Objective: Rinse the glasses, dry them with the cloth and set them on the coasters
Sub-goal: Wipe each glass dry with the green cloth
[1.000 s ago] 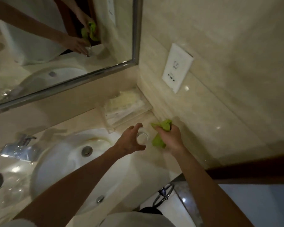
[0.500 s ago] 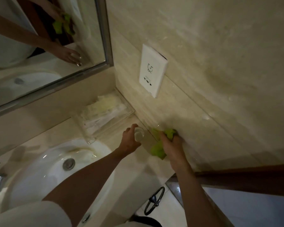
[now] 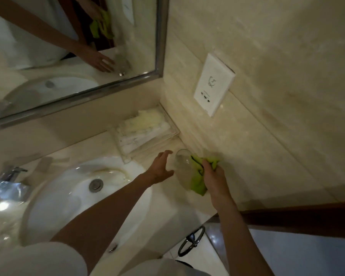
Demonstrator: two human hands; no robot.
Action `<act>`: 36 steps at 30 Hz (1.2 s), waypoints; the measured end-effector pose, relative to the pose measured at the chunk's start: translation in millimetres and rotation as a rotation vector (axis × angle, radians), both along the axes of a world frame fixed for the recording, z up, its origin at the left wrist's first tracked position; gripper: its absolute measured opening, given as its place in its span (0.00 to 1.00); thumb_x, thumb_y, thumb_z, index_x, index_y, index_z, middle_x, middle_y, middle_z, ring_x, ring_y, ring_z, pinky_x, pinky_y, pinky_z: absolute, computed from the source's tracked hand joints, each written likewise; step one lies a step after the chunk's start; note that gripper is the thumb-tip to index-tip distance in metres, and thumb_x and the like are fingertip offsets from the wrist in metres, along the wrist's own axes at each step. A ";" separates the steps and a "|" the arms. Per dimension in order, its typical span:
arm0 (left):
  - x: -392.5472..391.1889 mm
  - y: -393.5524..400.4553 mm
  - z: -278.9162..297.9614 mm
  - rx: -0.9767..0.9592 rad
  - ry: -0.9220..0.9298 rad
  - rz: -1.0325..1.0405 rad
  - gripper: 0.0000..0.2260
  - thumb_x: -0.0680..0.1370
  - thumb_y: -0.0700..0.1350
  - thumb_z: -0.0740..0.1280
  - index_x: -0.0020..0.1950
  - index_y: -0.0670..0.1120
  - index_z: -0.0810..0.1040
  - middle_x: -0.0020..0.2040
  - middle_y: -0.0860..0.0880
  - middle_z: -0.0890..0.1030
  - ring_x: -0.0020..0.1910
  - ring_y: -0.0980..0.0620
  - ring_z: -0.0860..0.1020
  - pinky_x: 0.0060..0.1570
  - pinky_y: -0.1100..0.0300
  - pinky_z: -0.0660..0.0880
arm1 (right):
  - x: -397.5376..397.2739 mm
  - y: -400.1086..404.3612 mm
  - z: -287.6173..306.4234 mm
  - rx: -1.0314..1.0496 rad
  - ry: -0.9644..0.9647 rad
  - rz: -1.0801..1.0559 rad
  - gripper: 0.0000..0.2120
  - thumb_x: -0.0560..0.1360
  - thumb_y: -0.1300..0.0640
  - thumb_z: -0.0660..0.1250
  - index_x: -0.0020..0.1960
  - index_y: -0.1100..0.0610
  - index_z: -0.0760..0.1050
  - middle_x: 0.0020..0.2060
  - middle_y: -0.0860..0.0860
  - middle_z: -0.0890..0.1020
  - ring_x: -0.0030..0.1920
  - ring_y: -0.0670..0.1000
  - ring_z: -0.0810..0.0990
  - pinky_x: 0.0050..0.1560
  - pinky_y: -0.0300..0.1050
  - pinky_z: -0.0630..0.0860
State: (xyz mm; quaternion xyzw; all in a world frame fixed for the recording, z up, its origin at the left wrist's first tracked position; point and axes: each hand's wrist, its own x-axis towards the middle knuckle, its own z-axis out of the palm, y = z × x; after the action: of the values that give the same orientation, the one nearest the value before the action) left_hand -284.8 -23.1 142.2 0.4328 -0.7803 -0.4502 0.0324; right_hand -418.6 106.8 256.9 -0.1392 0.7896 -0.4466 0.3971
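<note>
The glass [image 3: 182,170] is standing by my left hand [image 3: 161,169], fingers spread apart; my right hand [image 3: 214,177] is squeezing the green cloth [image 3: 197,182] against it.

Single head view, steeply downward, close over sink [image 3: 48,206], facing wall corner

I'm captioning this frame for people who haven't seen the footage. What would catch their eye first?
The bright green cloth, gripped in the right hand near the wall, stands out most, with a clear glass just beside it. The left hand is spread open next to the glass. The white sink fills the lower left, under a framed mirror.
</note>
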 end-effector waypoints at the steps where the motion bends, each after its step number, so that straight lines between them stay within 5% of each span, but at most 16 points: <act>1: 17.8 1.7 4.3 -0.004 -0.014 0.008 0.28 0.75 0.42 0.72 0.73 0.46 0.65 0.71 0.42 0.68 0.67 0.44 0.70 0.60 0.57 0.70 | 9.9 -4.3 0.7 0.011 0.033 0.043 0.10 0.83 0.50 0.61 0.48 0.53 0.77 0.42 0.50 0.81 0.43 0.51 0.79 0.44 0.47 0.75; 4: 86.4 8.5 12.8 -0.022 -0.043 0.062 0.19 0.77 0.41 0.69 0.67 0.45 0.71 0.66 0.43 0.72 0.60 0.46 0.73 0.54 0.60 0.70 | 47.4 -23.6 1.4 0.007 0.125 0.170 0.16 0.83 0.49 0.62 0.55 0.60 0.80 0.46 0.56 0.82 0.49 0.57 0.81 0.46 0.48 0.76; 11: 274.1 51.1 32.8 -0.069 -0.106 0.328 0.12 0.77 0.37 0.68 0.60 0.43 0.77 0.55 0.49 0.78 0.50 0.51 0.75 0.48 0.69 0.71 | 176.8 -62.6 6.7 -0.083 0.171 0.450 0.20 0.81 0.45 0.63 0.50 0.62 0.80 0.44 0.58 0.81 0.50 0.59 0.81 0.46 0.46 0.73; 17: 397.0 103.2 40.9 -0.134 -0.178 0.590 0.09 0.75 0.36 0.68 0.55 0.42 0.79 0.51 0.47 0.80 0.47 0.49 0.77 0.50 0.62 0.74 | 287.1 -73.2 7.8 -0.192 0.281 0.674 0.19 0.80 0.44 0.64 0.38 0.57 0.79 0.35 0.57 0.84 0.40 0.59 0.84 0.46 0.58 0.81; 20: 435.8 124.3 38.9 -0.197 -0.186 0.726 0.09 0.75 0.37 0.69 0.54 0.42 0.80 0.50 0.44 0.80 0.48 0.46 0.78 0.53 0.50 0.76 | 325.8 -71.1 17.9 -0.259 0.432 0.754 0.23 0.79 0.44 0.67 0.36 0.62 0.78 0.31 0.58 0.82 0.36 0.59 0.83 0.38 0.49 0.77; 23: 458.8 134.6 38.8 -0.290 -0.275 0.800 0.11 0.74 0.40 0.71 0.55 0.42 0.79 0.53 0.43 0.80 0.51 0.40 0.78 0.51 0.49 0.76 | 354.0 -68.5 28.6 -0.196 0.641 0.833 0.25 0.76 0.36 0.67 0.36 0.59 0.77 0.33 0.56 0.80 0.38 0.59 0.78 0.37 0.46 0.69; 26: 472.6 134.8 36.1 -0.350 -0.315 0.840 0.15 0.72 0.43 0.74 0.56 0.43 0.78 0.54 0.41 0.79 0.51 0.39 0.77 0.48 0.49 0.76 | 371.7 -63.0 27.9 -0.140 0.798 0.881 0.28 0.74 0.33 0.66 0.39 0.59 0.80 0.36 0.56 0.82 0.42 0.61 0.80 0.39 0.48 0.72; 30: 478.0 118.9 28.0 -0.324 -0.366 0.828 0.25 0.70 0.48 0.76 0.64 0.45 0.74 0.64 0.41 0.74 0.57 0.38 0.75 0.51 0.46 0.77 | 375.3 -57.0 28.8 -0.133 0.650 0.947 0.24 0.77 0.39 0.67 0.32 0.57 0.76 0.29 0.52 0.77 0.39 0.58 0.78 0.38 0.46 0.69; 36: 478.5 88.7 10.8 -0.158 -0.407 0.808 0.40 0.70 0.53 0.77 0.76 0.49 0.61 0.74 0.41 0.61 0.68 0.35 0.66 0.61 0.38 0.73 | 351.5 -47.5 20.3 -0.041 0.547 0.954 0.19 0.82 0.50 0.62 0.43 0.63 0.80 0.26 0.49 0.80 0.41 0.56 0.84 0.48 0.49 0.80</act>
State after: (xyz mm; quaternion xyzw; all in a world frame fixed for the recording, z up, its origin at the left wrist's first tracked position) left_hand 193.7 65.6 153.0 0.7783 -0.5713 -0.2464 0.0845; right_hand -67.0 59.2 277.2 -0.6006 0.7044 -0.1797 0.3329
